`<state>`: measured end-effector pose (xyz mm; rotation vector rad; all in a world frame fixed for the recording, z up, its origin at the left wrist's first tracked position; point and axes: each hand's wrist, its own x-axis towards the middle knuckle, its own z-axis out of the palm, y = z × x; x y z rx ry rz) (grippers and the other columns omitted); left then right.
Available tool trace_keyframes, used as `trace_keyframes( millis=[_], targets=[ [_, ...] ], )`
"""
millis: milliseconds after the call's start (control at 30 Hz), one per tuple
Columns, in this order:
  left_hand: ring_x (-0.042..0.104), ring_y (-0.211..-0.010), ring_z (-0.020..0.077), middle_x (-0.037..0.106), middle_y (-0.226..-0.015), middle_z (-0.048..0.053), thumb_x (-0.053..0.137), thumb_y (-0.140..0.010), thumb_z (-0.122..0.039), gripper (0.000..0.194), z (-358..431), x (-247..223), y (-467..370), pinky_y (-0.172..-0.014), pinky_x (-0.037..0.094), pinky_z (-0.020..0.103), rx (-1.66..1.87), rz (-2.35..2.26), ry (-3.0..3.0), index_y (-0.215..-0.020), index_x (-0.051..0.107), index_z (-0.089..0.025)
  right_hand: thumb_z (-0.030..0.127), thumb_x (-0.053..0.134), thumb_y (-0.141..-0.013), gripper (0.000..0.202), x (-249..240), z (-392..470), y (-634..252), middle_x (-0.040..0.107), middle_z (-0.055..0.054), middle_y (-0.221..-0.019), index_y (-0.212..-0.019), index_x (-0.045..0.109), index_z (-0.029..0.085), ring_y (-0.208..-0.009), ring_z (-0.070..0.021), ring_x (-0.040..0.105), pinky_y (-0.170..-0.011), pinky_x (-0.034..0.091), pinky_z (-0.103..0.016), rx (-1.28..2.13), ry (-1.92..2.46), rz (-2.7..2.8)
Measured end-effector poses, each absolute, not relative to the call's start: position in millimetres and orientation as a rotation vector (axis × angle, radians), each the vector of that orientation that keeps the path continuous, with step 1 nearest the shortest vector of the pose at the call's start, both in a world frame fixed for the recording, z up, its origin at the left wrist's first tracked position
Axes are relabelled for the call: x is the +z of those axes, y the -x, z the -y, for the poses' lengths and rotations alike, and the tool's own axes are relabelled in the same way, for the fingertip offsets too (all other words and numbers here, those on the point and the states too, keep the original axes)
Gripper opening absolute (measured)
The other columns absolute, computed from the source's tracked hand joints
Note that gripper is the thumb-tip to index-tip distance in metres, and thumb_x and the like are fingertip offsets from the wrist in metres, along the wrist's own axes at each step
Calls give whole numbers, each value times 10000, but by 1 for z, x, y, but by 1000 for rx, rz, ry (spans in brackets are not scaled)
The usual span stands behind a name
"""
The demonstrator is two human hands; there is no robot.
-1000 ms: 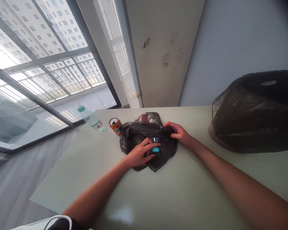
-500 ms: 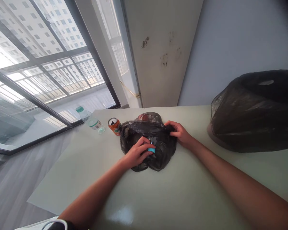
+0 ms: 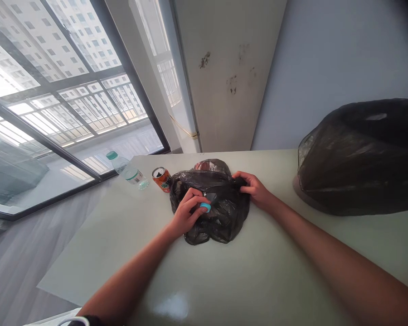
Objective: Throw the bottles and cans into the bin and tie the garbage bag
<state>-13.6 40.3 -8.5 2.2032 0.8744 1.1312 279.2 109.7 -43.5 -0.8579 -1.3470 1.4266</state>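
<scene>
A crumpled black plastic bag lies on the pale table, with something reddish showing through its far side. My left hand is over the bag's left part, its fingers closed on a bright blue cap. Clear plastic shows just beyond the cap; whatever lies below it is hard to make out against the bag. At the bag's right edge, my right hand pinches the black plastic between thumb and fingers.
An orange can stands against the bag's left side. Farther left is a clear bottle with a green cap. A large container covered in black plastic occupies the right of the table. A window wall is at left.
My left hand has shifted a little left and away from me, carrying the blue cap with it. My right hand keeps its hold on the bag's edge.
</scene>
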Motion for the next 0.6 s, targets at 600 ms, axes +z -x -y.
trace_keyframes(
  millis=[600],
  targets=[
    [569,-878,143,492,-1045,40,952,-660,-218,387,-47,-9,13,-624,550,222,1229,-829,-1784,-998,765,-235,112,617,-623,435,-43,-110,-279,700,13,-1029,-1031,699,239,-963,-209,600,-864,431,-310,1465,856,1317]
  ],
)
